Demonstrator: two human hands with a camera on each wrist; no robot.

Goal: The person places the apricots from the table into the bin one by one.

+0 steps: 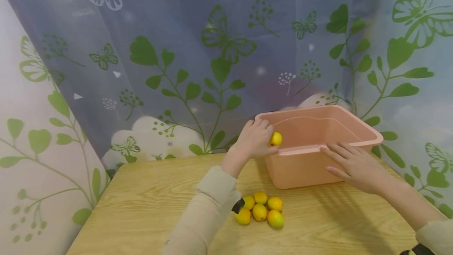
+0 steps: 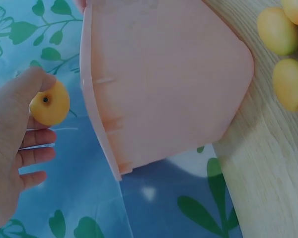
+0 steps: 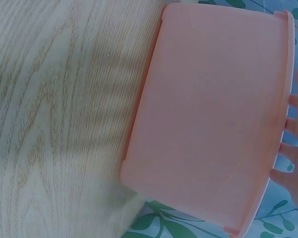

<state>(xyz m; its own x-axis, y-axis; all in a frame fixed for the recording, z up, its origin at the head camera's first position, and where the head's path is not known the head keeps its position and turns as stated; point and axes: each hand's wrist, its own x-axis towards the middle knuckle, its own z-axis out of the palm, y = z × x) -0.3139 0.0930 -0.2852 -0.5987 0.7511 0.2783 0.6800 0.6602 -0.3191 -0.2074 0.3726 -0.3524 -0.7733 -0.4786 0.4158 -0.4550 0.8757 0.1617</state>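
Note:
My left hand (image 1: 253, 139) pinches a small yellow, mango-like fruit (image 1: 276, 139) at the left end of a pink plastic tub (image 1: 308, 170). In the left wrist view, thumb and index finger hold this fruit (image 2: 52, 104), its dark stem spot showing, beside the tub's rim. My right hand (image 1: 357, 164) rests on the near rim, fingers fairly straight and holding no fruit. The right wrist view has its fingers (image 3: 283, 148) at the rim above the tub's outer wall (image 3: 213, 109). The tub's floor is hidden behind its near wall.
Several more yellow fruits (image 1: 260, 212) lie clustered on the wooden table (image 1: 152, 204), in front of the tub and beside the left sleeve. Behind the table hangs a blue cloth (image 1: 170, 23) printed with leaves and butterflies, close to the tub's back rim.

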